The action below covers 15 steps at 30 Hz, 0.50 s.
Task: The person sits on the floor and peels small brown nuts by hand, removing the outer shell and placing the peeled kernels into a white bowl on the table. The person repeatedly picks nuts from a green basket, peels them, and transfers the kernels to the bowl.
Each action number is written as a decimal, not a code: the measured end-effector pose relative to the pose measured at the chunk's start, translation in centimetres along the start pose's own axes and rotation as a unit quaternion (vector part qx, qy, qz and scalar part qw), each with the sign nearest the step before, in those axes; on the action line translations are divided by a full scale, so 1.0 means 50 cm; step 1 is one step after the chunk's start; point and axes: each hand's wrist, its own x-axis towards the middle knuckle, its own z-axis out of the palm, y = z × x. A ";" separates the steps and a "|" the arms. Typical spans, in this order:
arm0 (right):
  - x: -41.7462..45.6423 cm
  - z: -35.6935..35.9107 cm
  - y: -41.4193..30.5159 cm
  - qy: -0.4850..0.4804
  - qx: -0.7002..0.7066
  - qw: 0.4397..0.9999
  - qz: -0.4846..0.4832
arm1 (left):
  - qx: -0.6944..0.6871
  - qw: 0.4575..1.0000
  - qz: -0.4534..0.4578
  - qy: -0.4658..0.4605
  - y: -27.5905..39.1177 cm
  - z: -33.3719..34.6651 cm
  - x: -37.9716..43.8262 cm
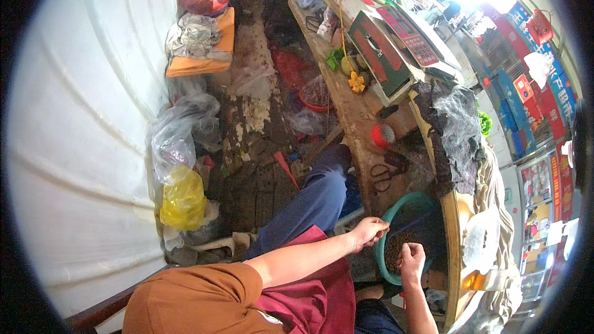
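Observation:
A teal plastic basin (383, 260) stands in front of me at the wooden counter, with many small brown pieces (400, 246) in its bottom. What these pieces are is too small to tell. My left hand (370, 233) is at the basin's near rim, thumb and fingertips pinched together. Inside the rim outline, over the brown pieces, is my right hand (412, 260) with its fingers curled in. Whether either hand pinches a small piece is hidden by the fingers. Dark-handled scissors (383, 177) and a red roll of tape (383, 135) lie on the wooden surface beyond the basin.
A scale (413, 39) with a keypad stands on the counter beside a green and red box (378, 53). Round produce and a yellow flower (356, 82) lie near it. Plastic bags, one yellow (183, 199), line the white wall. A raised wooden edge (452, 241) borders the basin's far side.

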 end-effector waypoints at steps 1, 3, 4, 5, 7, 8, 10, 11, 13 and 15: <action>-0.007 -0.002 -0.004 0.004 0.010 1.000 0.003 | 0.022 1.000 0.014 -0.007 -0.001 0.001 0.001; -0.022 -0.004 -0.014 0.013 0.030 0.999 0.011 | 0.057 0.997 0.025 -0.045 -0.006 0.009 -0.004; -0.030 -0.002 -0.013 0.017 0.037 0.999 0.015 | 0.052 0.996 0.021 -0.071 -0.007 0.013 -0.009; -0.037 0.000 -0.011 0.016 0.047 0.999 0.015 | 0.047 0.994 0.018 -0.098 -0.009 0.018 -0.014; -0.058 0.014 -0.014 0.012 0.074 0.997 0.014 | 0.045 0.993 0.009 -0.111 -0.024 0.004 -0.004; -0.067 0.020 -0.027 -0.002 0.086 0.996 0.022 | 0.029 0.993 0.006 -0.113 -0.032 -0.009 0.005; -0.078 0.019 -0.040 -0.011 0.077 0.997 0.005 | 0.010 0.995 -0.010 -0.102 -0.022 -0.005 -0.008; -0.082 0.016 -0.043 -0.016 0.073 0.997 -0.004 | 0.019 0.994 -0.004 -0.109 -0.015 -0.001 -0.012; -0.088 0.010 -0.051 -0.028 0.081 0.996 -0.003 | 0.034 0.992 0.012 -0.120 -0.010 -0.001 -0.022; -0.086 0.005 -0.051 -0.038 0.063 0.997 -0.011 | 0.048 0.989 0.040 -0.133 -0.015 0.000 -0.021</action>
